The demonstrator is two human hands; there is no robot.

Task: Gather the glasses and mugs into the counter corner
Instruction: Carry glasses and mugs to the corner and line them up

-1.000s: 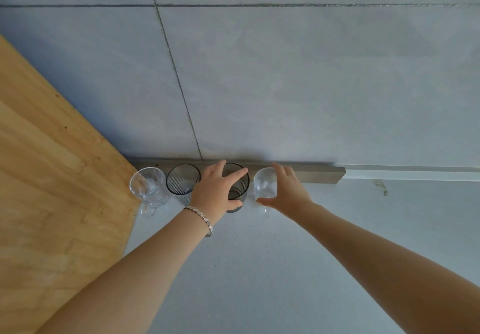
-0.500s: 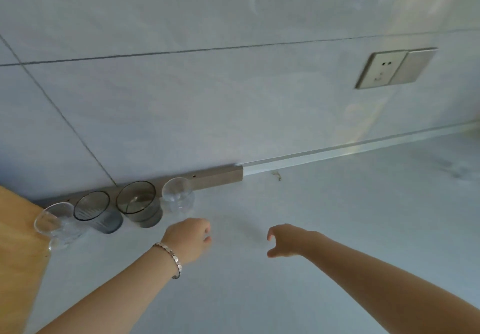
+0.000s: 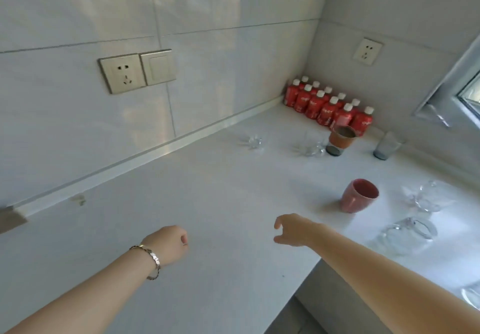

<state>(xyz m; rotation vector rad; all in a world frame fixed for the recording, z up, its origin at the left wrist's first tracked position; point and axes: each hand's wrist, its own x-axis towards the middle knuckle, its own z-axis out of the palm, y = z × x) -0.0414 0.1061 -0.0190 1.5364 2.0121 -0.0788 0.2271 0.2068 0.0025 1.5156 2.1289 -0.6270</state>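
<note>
Head view, looking down across a pale counter [image 3: 233, 203]. I see a pink mug [image 3: 359, 195] standing upright, mouth tipped toward me, alone on the counter. My right hand [image 3: 293, 231] is just below and left of the mug, empty, fingers loosely curled and partly spread. It is clearly the nearer hand. My left hand [image 3: 167, 244], with a bracelet [image 3: 150, 258] on the wrist, is well left of the mug, closed in a loose fist around nothing. Right of the mug stand clear glasses [image 3: 426, 200], hard to make out against the counter; one lower down is cut off at the edge. Beyond the mug are an orange cup [image 3: 342, 137], a bluish tumbler [image 3: 387, 145], more clear glassware and red bottles [image 3: 328, 106] in the far corner.
</note>
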